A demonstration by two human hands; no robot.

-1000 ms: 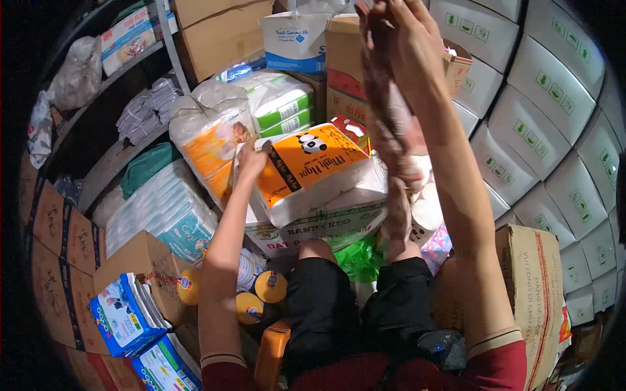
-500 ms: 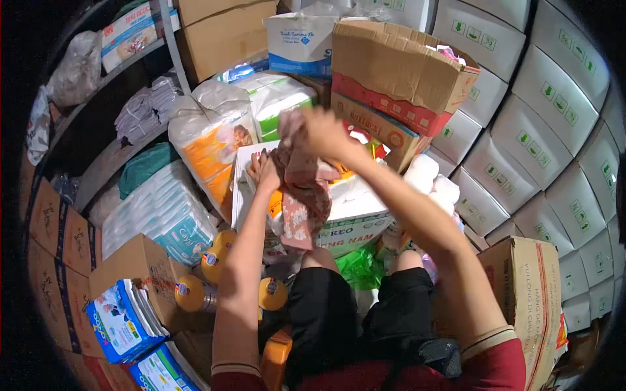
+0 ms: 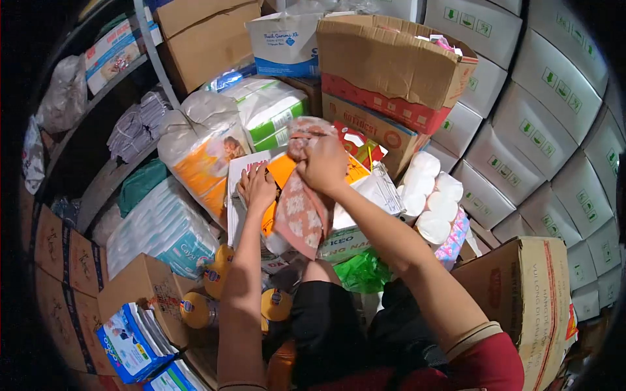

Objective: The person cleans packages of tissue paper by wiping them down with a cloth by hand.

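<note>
My right hand (image 3: 326,164) grips a pink-and-white patterned cloth (image 3: 301,215), bunched at the top and hanging down in front. My left hand (image 3: 259,189) lies with its fingers apart at the edge of a white carton (image 3: 236,212), beside an orange package (image 3: 282,168). The cloth covers part of that package. Beneath it is a box with green lettering (image 3: 352,242), partly hidden by the cloth and my right arm. A red package (image 3: 355,142) lies just behind my right hand.
White roll packs (image 3: 433,207) sit to the right, near an open brown carton (image 3: 521,306). Diaper packs (image 3: 135,342) and yellow-lidded containers (image 3: 276,304) are at the lower left. A green plastic bag (image 3: 362,271) lies by my knees. White boxes (image 3: 548,140) are stacked at the right.
The cloth has spread wider, showing more of its pattern, while my right hand has come down slightly with it. My left hand stays at the carton edge. The view has shifted a little.
</note>
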